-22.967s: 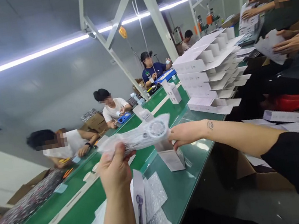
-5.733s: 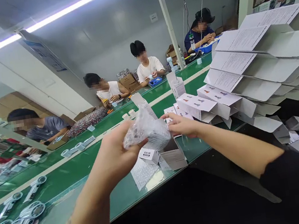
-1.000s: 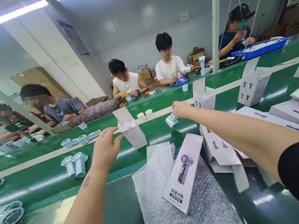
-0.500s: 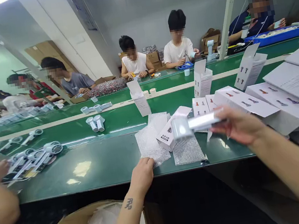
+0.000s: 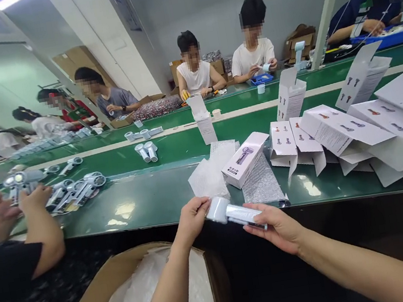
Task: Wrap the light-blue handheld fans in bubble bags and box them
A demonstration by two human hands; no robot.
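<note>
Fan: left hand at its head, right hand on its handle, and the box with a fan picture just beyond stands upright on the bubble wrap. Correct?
Not quite: the box lies flat on the bubble wrap, as the head view shows. The rest holds: left hand at the head of the fan, right hand on its handle.

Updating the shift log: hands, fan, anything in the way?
Left hand touching fan, right hand gripping it. Fan unboxed. White box lying on bubble wrap beyond; nothing blocking fan.

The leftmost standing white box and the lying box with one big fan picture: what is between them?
Bubble wrap lies between the leftmost standing white box and the lying box; the head view shows it.
</note>
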